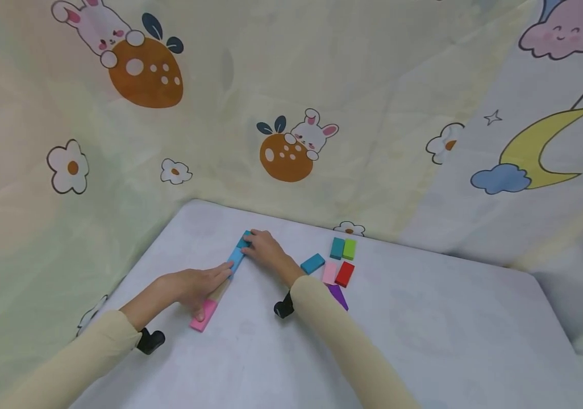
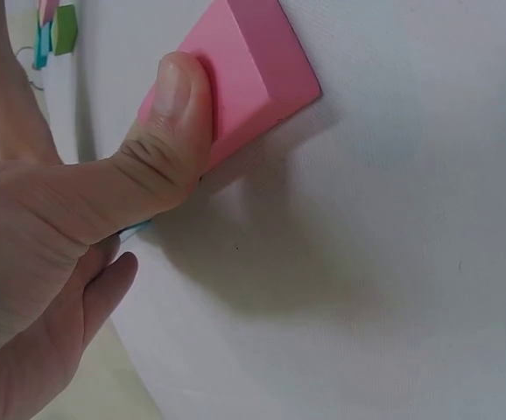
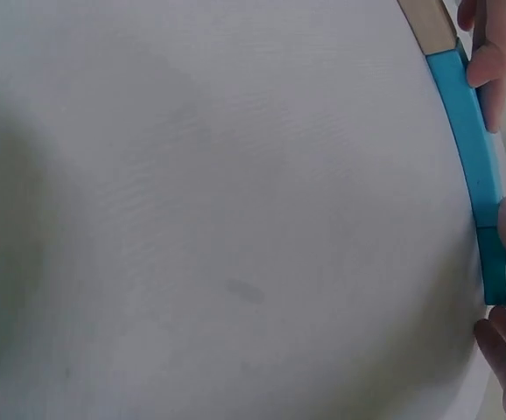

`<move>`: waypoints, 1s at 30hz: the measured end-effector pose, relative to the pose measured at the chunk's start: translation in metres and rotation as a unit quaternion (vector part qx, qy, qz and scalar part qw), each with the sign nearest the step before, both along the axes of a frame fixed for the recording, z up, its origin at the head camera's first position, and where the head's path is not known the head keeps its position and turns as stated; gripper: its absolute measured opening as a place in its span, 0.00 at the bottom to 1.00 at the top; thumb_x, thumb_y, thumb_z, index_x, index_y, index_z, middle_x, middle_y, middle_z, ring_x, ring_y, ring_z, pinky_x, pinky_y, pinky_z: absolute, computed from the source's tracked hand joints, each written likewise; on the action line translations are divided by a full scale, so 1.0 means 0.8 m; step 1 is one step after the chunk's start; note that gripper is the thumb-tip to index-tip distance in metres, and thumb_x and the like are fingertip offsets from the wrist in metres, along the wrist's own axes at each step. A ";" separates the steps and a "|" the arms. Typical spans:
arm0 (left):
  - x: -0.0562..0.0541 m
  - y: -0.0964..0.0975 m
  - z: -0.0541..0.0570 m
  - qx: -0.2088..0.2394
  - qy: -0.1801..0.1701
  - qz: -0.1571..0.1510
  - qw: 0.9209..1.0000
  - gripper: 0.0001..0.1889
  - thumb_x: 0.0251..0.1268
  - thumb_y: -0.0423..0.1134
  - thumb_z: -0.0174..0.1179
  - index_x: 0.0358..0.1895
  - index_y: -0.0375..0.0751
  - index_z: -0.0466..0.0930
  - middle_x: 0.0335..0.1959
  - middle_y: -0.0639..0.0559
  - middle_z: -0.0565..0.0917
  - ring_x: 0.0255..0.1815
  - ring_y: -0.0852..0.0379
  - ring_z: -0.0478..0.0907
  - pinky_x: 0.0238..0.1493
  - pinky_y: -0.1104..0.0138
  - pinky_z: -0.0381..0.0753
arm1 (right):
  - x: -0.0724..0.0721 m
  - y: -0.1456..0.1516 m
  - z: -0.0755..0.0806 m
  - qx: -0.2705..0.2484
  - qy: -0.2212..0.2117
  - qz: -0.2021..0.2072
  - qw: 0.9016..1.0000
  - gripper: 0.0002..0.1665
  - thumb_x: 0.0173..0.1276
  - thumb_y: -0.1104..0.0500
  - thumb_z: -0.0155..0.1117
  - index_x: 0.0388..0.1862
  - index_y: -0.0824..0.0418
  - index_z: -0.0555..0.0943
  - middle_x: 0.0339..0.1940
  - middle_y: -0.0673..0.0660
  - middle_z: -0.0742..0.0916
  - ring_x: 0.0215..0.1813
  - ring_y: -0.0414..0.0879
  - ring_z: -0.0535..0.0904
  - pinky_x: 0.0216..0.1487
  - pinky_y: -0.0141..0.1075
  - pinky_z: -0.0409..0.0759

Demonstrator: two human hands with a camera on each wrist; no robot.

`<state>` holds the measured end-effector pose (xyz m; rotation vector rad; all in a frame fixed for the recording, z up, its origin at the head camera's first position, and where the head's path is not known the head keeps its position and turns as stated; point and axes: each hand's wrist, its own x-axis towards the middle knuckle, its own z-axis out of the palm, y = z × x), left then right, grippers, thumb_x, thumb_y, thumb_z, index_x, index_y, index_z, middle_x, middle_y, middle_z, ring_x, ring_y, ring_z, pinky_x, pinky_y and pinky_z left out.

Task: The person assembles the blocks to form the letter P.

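Note:
Four wooden-looking blocks lie end to end in a slanting row on the table: a pink block [image 1: 200,324] nearest, a tan block [image 1: 219,290], a light blue block [image 1: 236,261] and a teal block [image 3: 493,271] at the far end. My left hand [image 1: 192,286] lies along the row with its thumb [image 2: 174,105] on the pink block and its straight fingers touching the light blue block's side. At the far end, my right hand [image 1: 267,250] pinches the teal block, thumb by its joint with the light blue one and fingers around its end.
Right of the row lie loose blocks: a blue block [image 1: 313,263], a teal block [image 1: 337,248], a green block [image 1: 349,249], a light pink block [image 1: 329,272], a red block [image 1: 345,274] and a purple block [image 1: 339,296], partly behind my right sleeve. Printed cloth [image 1: 373,142] hangs behind the white table [image 1: 450,329].

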<state>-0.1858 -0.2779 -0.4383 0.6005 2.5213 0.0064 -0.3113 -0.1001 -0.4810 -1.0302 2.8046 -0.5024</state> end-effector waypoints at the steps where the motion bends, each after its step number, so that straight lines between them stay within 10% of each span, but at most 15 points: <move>1: 0.000 0.001 0.000 0.002 -0.001 0.000 1.000 0.62 0.43 0.49 0.77 0.77 0.40 0.42 0.81 0.46 0.40 0.69 0.51 0.68 0.67 0.53 0.73 | 0.003 0.004 0.001 0.023 0.011 0.006 1.000 0.29 0.73 0.46 0.55 0.70 0.55 0.71 0.74 0.59 0.70 0.76 0.53 0.64 0.75 0.43 0.65; 6: 0.002 0.008 0.000 0.011 -0.002 0.002 1.000 0.61 0.41 0.48 0.78 0.76 0.40 0.44 0.81 0.46 0.42 0.66 0.51 0.69 0.64 0.53 0.75 | 0.027 0.051 0.029 0.081 0.073 0.056 0.992 0.38 0.74 0.43 0.53 0.78 0.51 0.55 0.81 0.58 0.55 0.81 0.55 0.48 0.79 0.45 0.54; 11: 0.005 0.005 0.000 0.006 0.002 0.014 1.000 0.59 0.41 0.45 0.79 0.75 0.43 0.46 0.81 0.48 0.45 0.53 0.54 0.75 0.55 0.58 0.80 | 0.060 0.150 0.066 0.039 0.065 0.100 0.992 0.39 0.72 0.50 0.59 0.77 0.55 0.57 0.79 0.59 0.61 0.79 0.54 0.56 0.76 0.47 0.61; 21: 0.002 0.001 0.006 0.011 0.006 -0.006 1.000 0.56 0.44 0.42 0.78 0.73 0.41 0.47 0.80 0.46 0.46 0.45 0.56 0.75 0.49 0.62 0.81 | 0.137 0.294 0.037 0.126 0.021 0.068 0.989 0.27 0.60 0.54 0.72 0.58 0.60 0.81 0.63 0.59 0.79 0.63 0.54 0.75 0.50 0.41 0.85; 30: 0.005 0.003 0.005 0.013 0.000 -0.001 1.000 0.59 0.42 0.43 0.79 0.75 0.41 0.45 0.80 0.46 0.45 0.43 0.56 0.75 0.49 0.60 0.81 | 0.143 0.305 0.033 0.081 -0.035 0.025 0.996 0.26 0.57 0.56 0.74 0.56 0.58 0.81 0.62 0.61 0.80 0.61 0.56 0.77 0.50 0.44 0.85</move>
